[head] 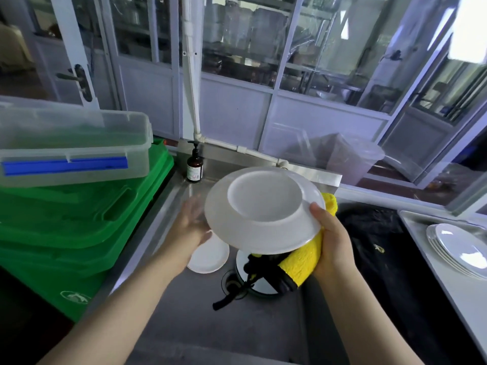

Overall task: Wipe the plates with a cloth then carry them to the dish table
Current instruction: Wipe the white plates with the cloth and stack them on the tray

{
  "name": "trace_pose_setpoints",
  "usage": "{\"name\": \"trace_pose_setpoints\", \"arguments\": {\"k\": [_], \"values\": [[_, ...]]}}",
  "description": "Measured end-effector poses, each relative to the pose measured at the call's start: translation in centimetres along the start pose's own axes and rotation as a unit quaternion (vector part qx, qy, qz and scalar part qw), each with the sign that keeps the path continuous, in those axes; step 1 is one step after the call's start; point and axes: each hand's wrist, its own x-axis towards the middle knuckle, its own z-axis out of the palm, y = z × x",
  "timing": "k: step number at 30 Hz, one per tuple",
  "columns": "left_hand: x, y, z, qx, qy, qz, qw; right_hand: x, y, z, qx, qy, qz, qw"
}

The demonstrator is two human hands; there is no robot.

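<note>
1. The right hand (333, 241) grips the white plate (263, 209) and yellow cloth (303, 264) over the sink (184, 312).
2. The left hand (188, 227) touches its left edge, fingers straight.
3. Wiped plates (461, 248) look stacked far right; a small plate (209, 255) waits below.

We see the left hand (190, 224) motion-blurred, its fingertips behind the raised plate (264, 209). The yellow cloth (303, 262) lies mostly hidden beneath that plate. At right, the picture's edge crops the plate stack (457, 250).

Sink (168, 312) w/ small plate (209, 256)
</note>
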Motion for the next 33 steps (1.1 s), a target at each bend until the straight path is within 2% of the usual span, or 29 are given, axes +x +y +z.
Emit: {"name": "trace_pose_setpoints", "arguments": {"k": [2, 4, 7, 12, 14, 15, 16, 18, 20, 21, 25, 28, 30, 33], "values": [[-0.3, -0.3, 0.3, -0.198, -0.064, -0.134, 0.969, 0.2, -0.2, -0.5, 0.01, -0.011, -0.006, 1.0], [-0.8, -0.5, 0.6, -0.283, -0.085, -0.175, 0.939, 0.3, -0.3, -0.8, 0.013, -0.023, -0.016, 1.0], [-0.8, -0.5, 1.8, -0.277, -0.072, -0.17, 0.943, 0.4, -0.1, -1.4, 0.014, -0.026, -0.023, 0.999], [-1.2, -0.1, 3.3, -0.235, -0.053, -0.082, 0.967, 1.4, -0.5, -2.7, 0.011, 0.072, 0.037, 0.997], [-1.6, 0.2, 3.7, -0.202, -0.059, -0.043, 0.977, 1.7, -0.9, -3.0, -0.053, 0.114, -0.018, 0.992], [-1.7, 0.3, 3.8, -0.186, -0.061, -0.028, 0.98, 1.7, -1.1, -3.1, -0.126, 0.112, -0.066, 0.983], [-1.9, 0.5, 3.8, -0.175, -0.061, -0.013, 0.983, 1.7, -1.2, -3.2, -0.215, 0.094, -0.123, 0.964], [-2.2, 0.9, 3.9, -0.172, -0.058, 0.025, 0.983, 1.8, -1.3, -3.1, -0.389, 0.05, -0.235, 0.89], [-2.3, 1.0, 4.5, -0.172, -0.046, 0.057, 0.982, 1.8, -1.1, -2.8, -0.499, 0.042, -0.31, 0.808], [-2.2, 0.9, 5.0, -0.174, -0.029, 0.063, 0.982, 1.5, -0.8, -2.5, -0.531, 0.037, -0.325, 0.782], [-1.5, -0.1, 7.4, -0.212, 0.062, 0.051, 0.974, -1.0, 1.9, 0.2, -0.578, -0.05, -0.344, 0.739], [-1.0, -0.6, 7.9, -0.214, 0.087, 0.061, 0.971, -2.4, 3.1, 1.3, -0.599, -0.116, -0.366, 0.703], [-0.9, -0.9, 7.7, -0.211, 0.086, 0.068, 0.971, -2.0, 3.1, 0.8, -0.594, -0.133, -0.367, 0.703], [-1.1, -1.3, 7.3, -0.222, 0.078, 0.07, 0.97, -0.4, 2.2, -0.6, -0.55, -0.09, -0.315, 0.768]]}}
